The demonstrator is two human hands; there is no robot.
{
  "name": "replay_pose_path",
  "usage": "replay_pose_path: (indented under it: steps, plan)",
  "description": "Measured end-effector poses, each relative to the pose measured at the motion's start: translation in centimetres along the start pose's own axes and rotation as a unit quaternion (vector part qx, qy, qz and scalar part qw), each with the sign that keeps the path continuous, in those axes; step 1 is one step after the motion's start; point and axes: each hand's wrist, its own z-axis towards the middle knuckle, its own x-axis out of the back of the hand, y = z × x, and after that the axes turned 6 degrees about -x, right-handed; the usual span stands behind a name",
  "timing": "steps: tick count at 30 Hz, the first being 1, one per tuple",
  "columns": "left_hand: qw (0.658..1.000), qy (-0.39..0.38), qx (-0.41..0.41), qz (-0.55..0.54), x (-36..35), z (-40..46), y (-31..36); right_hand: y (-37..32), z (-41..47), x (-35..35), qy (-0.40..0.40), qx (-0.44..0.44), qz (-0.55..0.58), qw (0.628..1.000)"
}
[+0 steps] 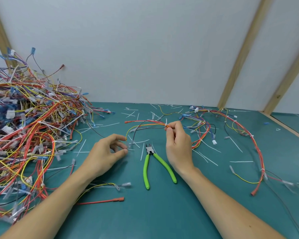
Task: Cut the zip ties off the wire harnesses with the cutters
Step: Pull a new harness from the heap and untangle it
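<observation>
A thin wire harness (pixel 150 124) of red, yellow, orange and dark wires arcs above the teal mat. My right hand (pixel 177 144) pinches it just beside a white zip tie (pixel 166 124). My left hand (pixel 109 150) hovers by the harness's loose ends, thumb and fingers curled near a clear terminal (pixel 130 144); a firm hold on it does not show. The green-handled cutters (pixel 152 163) lie on the mat between my hands, jaws pointing away from me, with no hand on them.
A big heap of tangled harnesses (pixel 29 128) fills the left side. Another harness (pixel 240 133) sprawls at the right. Several cut white zip ties (pixel 209 157) litter the teal mat (pixel 162 213). A wooden rail (pixel 286 128) bounds the mat at right, a white wall behind.
</observation>
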Motion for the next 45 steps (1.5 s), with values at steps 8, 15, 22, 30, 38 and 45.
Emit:
replay_pose_path:
  steps: [8,15,22,30,38,45]
  plan:
    - [0.999,0.006,0.012,0.043,0.0,0.0,0.6,-0.7,-0.3,0.1,-0.001,0.061,0.015,0.998]
    - [0.999,-0.031,-0.007,-0.007,0.1,-0.1,0.9,-1.2,-0.6,0.1,-0.004,0.092,0.022,0.996]
    - [0.986,0.144,0.086,0.005,0.5,0.6,-0.6,-2.0,-0.9,0.1,-0.013,0.134,-0.031,0.99]
    - [0.95,0.245,-0.133,0.14,1.0,-0.4,3.0,-2.5,-0.9,0.3,-0.018,0.294,-0.118,0.948]
    - [0.983,0.031,-0.169,0.065,0.7,-1.7,4.7,-3.4,-1.3,0.1,-0.052,0.34,-0.133,0.93]
    - [0.985,0.017,-0.142,0.098,-0.2,-0.7,2.5,-3.9,-1.5,-0.4,-0.036,0.321,-0.132,0.937]
